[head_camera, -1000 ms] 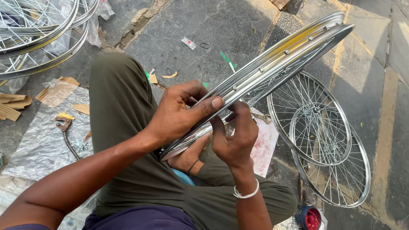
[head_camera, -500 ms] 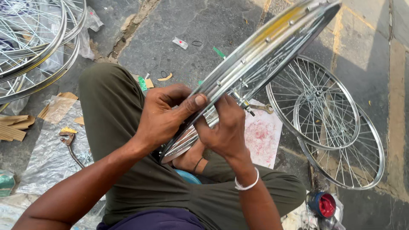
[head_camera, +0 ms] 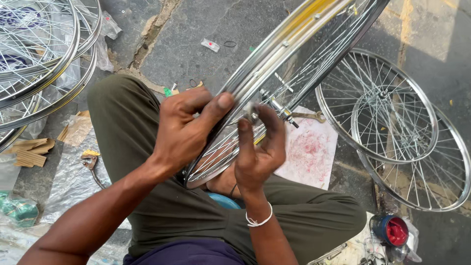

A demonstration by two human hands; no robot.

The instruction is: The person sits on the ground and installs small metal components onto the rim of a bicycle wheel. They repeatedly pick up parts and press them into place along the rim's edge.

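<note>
- The left hand (head_camera: 189, 130) is closed over the near edge of a bicycle wheel rim (head_camera: 274, 64), thumb laid along the metal and fingers wrapped behind. The grip appears meant to steady the wheel, which leans tilted across the person's lap, its far end rising towards the top edge of the view.
- The right hand (head_camera: 260, 147) pinches a small metal part at the rim, by a spoke end; blur hides what the part is. Thumb and forefinger are brought together on it, the other fingers curled below. A white band sits on this wrist.
- The wheel's low end rests between the knees, seemingly so both hands reach the same point.
- On the pavement at the right, two finished wheels (head_camera: 392, 127) lie flat and overlapping. A pink-stained paper (head_camera: 311, 149) lies just beside the right knee, a small spanner (head_camera: 310, 116) at its top edge.
- A red-capped pot (head_camera: 390, 229) stands near the bottom right corner; more wheels (head_camera: 34, 59) are stacked at the top left.
- Against half a second ago, the left thumb has stretched further along the rim and the right fingers have moved up onto it.
</note>
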